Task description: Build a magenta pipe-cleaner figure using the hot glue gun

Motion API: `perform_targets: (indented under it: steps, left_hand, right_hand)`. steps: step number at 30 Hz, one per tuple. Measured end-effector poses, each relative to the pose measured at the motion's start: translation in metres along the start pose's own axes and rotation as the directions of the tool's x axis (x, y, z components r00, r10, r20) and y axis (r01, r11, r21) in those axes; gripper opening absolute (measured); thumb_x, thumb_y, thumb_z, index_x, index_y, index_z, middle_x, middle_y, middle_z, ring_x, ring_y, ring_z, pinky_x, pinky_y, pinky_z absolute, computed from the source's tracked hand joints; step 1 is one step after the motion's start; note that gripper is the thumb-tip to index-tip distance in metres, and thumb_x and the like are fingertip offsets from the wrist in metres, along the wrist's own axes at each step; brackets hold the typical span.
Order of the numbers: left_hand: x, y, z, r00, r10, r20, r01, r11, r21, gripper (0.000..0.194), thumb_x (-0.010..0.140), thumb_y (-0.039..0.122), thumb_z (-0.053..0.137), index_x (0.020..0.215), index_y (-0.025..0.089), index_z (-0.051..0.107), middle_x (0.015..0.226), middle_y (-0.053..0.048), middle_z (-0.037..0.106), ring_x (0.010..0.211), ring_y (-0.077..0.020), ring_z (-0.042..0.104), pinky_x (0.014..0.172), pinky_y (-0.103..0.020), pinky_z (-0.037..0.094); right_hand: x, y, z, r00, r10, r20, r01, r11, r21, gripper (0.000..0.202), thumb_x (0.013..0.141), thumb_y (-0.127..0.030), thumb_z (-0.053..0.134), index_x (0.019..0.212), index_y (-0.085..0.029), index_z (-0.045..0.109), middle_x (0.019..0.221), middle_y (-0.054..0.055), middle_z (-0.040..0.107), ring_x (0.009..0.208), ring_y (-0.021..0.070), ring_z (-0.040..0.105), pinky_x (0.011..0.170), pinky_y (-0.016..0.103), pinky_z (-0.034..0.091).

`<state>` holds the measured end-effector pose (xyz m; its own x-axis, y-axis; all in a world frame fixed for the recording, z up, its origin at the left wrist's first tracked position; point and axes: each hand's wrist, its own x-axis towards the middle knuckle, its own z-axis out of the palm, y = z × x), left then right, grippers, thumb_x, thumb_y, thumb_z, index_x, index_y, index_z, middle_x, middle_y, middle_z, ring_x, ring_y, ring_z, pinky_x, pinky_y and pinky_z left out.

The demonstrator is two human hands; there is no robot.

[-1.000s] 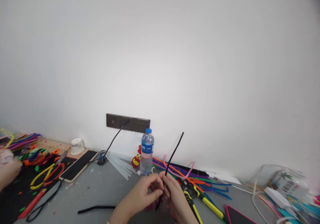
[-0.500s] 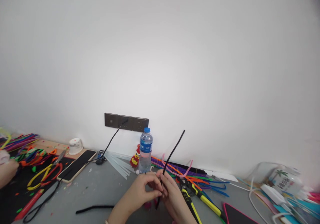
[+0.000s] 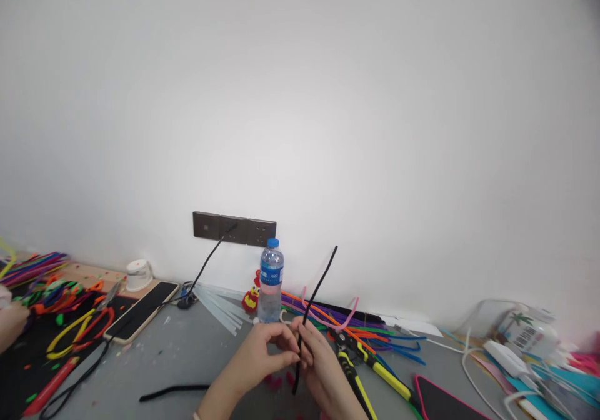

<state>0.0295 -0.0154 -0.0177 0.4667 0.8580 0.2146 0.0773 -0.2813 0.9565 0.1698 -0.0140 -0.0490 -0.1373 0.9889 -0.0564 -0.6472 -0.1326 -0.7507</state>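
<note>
A black pipe cleaner (image 3: 321, 279) stands slanted between my hands, its top end leaning right and its lower end below my fingers. With thumb and fingertips, my left hand (image 3: 260, 354) pinches it near the middle. My right hand (image 3: 323, 364) is closed round it from the other side, fingers partly hidden. Another black pipe cleaner (image 3: 173, 391) lies on the grey table left of my left wrist. Small dark pink pieces (image 3: 276, 382) show beneath my hands, too covered to make out.
A water bottle (image 3: 270, 282) stands behind my hands beside a red and yellow figure (image 3: 251, 298). Yellow-black pliers (image 3: 382, 373) and coloured pipe cleaners lie right. Leftward are a phone (image 3: 143, 312), scissors (image 3: 70, 339), a cable and another person's arm (image 3: 12, 326).
The view has shifted slightly. The held pipe cleaner's top has tipped a little left and stands more upright. Both hands keep hold of it.
</note>
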Motion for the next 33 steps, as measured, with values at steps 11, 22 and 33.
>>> perform_targets:
  steps: [11, 22, 33]
  left_hand:
    - [-0.001, 0.01, -0.002, 0.997, 0.077, -0.031, -0.072, 0.988, 0.138, 0.011, 0.069, 0.005, 0.067, 0.073, 0.014, 0.07, 0.072, -0.001, 0.069, 0.072, -0.0163, 0.062, 0.071, -0.024, 0.046]
    - [0.004, 0.001, 0.006, 0.986, 0.134, -0.101, -0.114, 0.976, 0.183, 0.012, 0.068, 0.005, 0.072, 0.07, 0.015, 0.066, 0.071, 0.002, 0.058, 0.069, -0.0138, 0.053, 0.064, -0.021, 0.039]
    - [0.01, -0.011, 0.039, 0.973, 0.115, -0.2, -0.066, 0.97, 0.235, 0.016, 0.066, 0.001, 0.063, 0.07, 0.016, 0.066, 0.069, 0.002, 0.053, 0.063, -0.0131, 0.051, 0.058, -0.021, 0.036]
  right_hand:
    - [-0.005, -0.003, 0.004, 1.0, 0.0, 0.024, 0.0, 1.0, -0.021, 0.038, 0.06, -0.047, 0.083, 0.076, -0.017, 0.067, 0.045, -0.011, 0.032, 0.043, 0.0054, 0.019, 0.043, 0.018, 0.021]
    - [-0.004, 0.002, 0.005, 0.993, 0.021, -0.112, -0.019, 1.0, 0.021, 0.037, 0.056, -0.045, 0.084, 0.074, -0.018, 0.066, 0.062, -0.002, 0.058, 0.059, 0.0137, 0.052, 0.052, 0.021, 0.039]
    - [-0.001, 0.012, 0.009, 0.957, -0.007, -0.291, 0.076, 0.971, 0.226, 0.039, 0.052, -0.047, 0.082, 0.062, -0.02, 0.055, 0.047, -0.009, 0.046, 0.045, 0.0091, 0.039, 0.045, 0.021, 0.036]
